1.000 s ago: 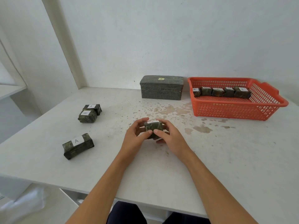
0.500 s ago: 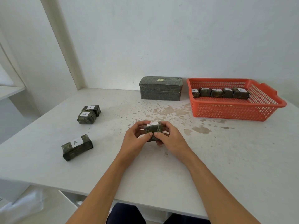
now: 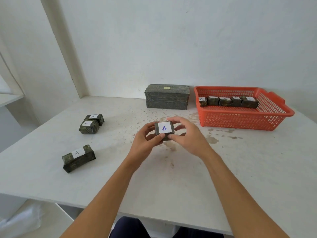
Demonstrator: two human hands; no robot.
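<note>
Labelled block [image 3: 164, 128] between both hands [image 3: 145, 143]

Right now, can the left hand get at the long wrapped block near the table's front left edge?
Probably yes: only bare table lies between the left hand and the long wrapped block. Its fingers grip the small labelled block, so it must release first.

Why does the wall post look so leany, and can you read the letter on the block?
Head view: the wide lens slants the wall post near the edge; light is soft, shadows faint; the A on the held block is sharp, but labels in the orange basket look small and blurry.
</note>
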